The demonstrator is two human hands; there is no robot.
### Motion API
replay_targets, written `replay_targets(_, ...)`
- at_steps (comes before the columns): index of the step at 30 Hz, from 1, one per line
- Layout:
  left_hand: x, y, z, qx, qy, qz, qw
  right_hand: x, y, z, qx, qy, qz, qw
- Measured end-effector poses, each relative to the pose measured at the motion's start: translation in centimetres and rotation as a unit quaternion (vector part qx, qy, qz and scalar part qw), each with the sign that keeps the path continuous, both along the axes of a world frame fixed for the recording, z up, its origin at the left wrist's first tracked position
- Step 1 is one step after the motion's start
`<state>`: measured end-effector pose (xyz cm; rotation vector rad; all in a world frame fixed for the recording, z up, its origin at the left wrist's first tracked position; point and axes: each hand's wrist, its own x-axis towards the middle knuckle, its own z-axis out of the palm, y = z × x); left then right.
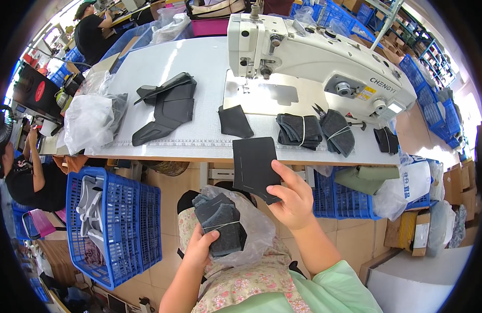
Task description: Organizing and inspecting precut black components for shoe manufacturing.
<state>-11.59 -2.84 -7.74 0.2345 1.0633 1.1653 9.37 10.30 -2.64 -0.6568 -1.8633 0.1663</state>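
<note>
My left hand [198, 249] grips a bundle of dark grey fabric pieces [220, 221] with a thin band round it, above my lap. Between thumb and fingers, my right hand [296, 201] holds up a flat black fabric piece [254, 166] in front of the table edge. Another black fabric piece [235, 121] lies just beyond it on the table. Two banded bundles, one squarish [298, 130] and one rounded [338, 133], rest to the right, with a smaller black bundle [386, 141] at the far right. A larger assembled black piece [170, 108] lies on the left.
A white sewing machine [314, 57] stands on the white table [204, 62]. A clear plastic bag [259, 229] lies over my lap on a floral apron. Blue baskets [116, 229] stand at the left and under the table's right. Other people sit working at far left.
</note>
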Motion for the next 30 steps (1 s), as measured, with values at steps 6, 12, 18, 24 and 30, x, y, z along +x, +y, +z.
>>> replay_targets(6,-0.2,0.0,-0.1,0.008,-0.008,-0.005,1.0,-0.2,0.0,0.8,0.002,-0.028,0.01,1.0)
replay_targets(12,-0.3,-0.1,-0.2,0.001,-0.007,-0.007,1.0,-0.4,-0.2,1.2,0.031,-0.052,0.017,0.998)
replay_targets(18,-0.3,0.0,-0.2,0.005,-0.011,-0.015,1.0,-0.5,-0.3,1.5,0.042,-0.054,0.013,0.998)
replay_targets(24,-0.4,-0.2,-0.3,-0.003,-0.005,-0.015,1.0,-0.4,-0.6,1.7,0.032,-0.06,0.013,0.998)
replay_targets(30,-0.1,-0.1,0.2,0.017,0.032,-0.006,0.999,-0.4,-0.5,1.1,0.034,-0.054,-0.002,0.998)
